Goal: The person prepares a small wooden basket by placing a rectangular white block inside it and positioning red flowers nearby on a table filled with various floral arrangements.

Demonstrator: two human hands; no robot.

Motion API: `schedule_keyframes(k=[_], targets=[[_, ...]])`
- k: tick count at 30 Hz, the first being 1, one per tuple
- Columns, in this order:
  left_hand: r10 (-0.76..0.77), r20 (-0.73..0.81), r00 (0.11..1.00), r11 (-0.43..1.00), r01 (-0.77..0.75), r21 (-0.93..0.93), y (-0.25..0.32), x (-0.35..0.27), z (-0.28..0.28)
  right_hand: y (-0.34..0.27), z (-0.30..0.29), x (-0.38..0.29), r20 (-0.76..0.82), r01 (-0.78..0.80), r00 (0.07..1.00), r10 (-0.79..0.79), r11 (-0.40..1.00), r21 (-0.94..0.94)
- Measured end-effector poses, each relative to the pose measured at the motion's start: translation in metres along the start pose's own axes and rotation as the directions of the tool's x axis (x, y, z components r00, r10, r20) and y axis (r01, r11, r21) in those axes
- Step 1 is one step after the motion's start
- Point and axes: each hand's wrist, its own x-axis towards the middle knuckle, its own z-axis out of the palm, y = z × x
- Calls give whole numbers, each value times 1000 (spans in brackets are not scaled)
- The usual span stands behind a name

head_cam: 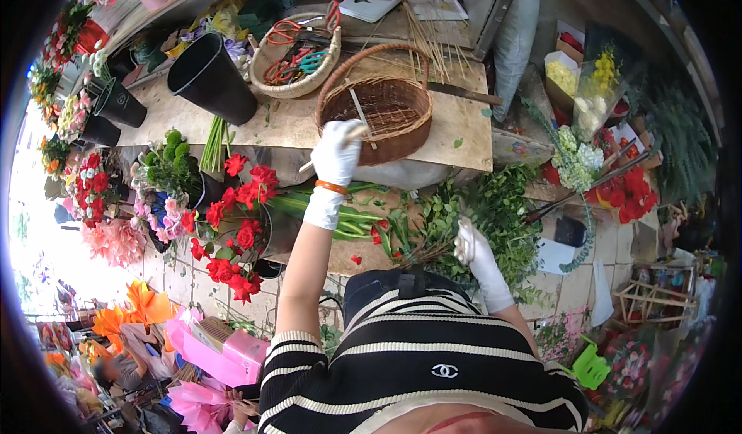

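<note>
In front of me on the wooden table stands a brown wicker basket [400,147] with an arched handle. A thin pale strip [360,109] lies across its opening. My left hand [337,151], in a white glove with an orange bangle at the wrist, is at the basket's near left rim. It is closed around a short pale stick [306,167], whose end juts out to the left. My right hand [472,244], gloved too, hangs lower beside leafy green branches [498,219]. Its fingers are curled, and blur hides whether it holds anything.
A knife [464,93] and thin sticks [426,40] lie behind the basket. Left of it are a tool basket [295,89] with scissors and pliers, and a black bucket [214,80]. Red roses [246,234] stand near my left forearm. Another person [130,364] sits at lower left.
</note>
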Motion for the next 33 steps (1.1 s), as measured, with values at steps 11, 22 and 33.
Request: schedule_keyframes(k=[11,22,33], targets=[[-201,667,717,977,100,187,12,42,70,-71,87,50,258,576,747,-613,401,-713],[-187,616,765,981,110,161,9,38,70,-97,103,77,400,475,666,-630,-55,-878],[-185,656,732,982,106,158,12,39,66,-158,161,62,567,402,683,-461,-411,-818]])
